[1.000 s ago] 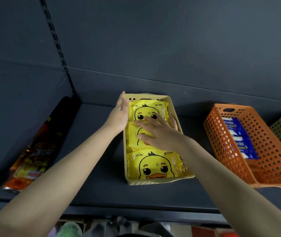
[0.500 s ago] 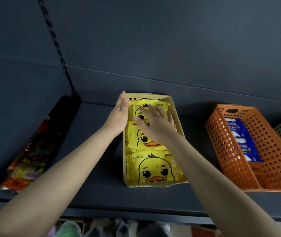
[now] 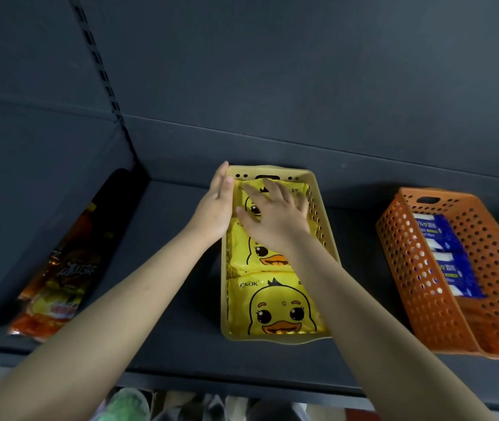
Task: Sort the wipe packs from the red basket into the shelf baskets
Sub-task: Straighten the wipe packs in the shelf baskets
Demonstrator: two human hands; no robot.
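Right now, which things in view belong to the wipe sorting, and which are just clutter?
Job: yellow basket; duck wipe packs inside it; orange basket; blue wipe packs inside it; left hand on the yellow basket's rim; right hand flat on the duck packs.
Lying about: snack bags at far left.

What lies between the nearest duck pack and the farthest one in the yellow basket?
A third duck pack, lying flat in the yellow basket, its far part hidden by the right hand. The head view shows this.
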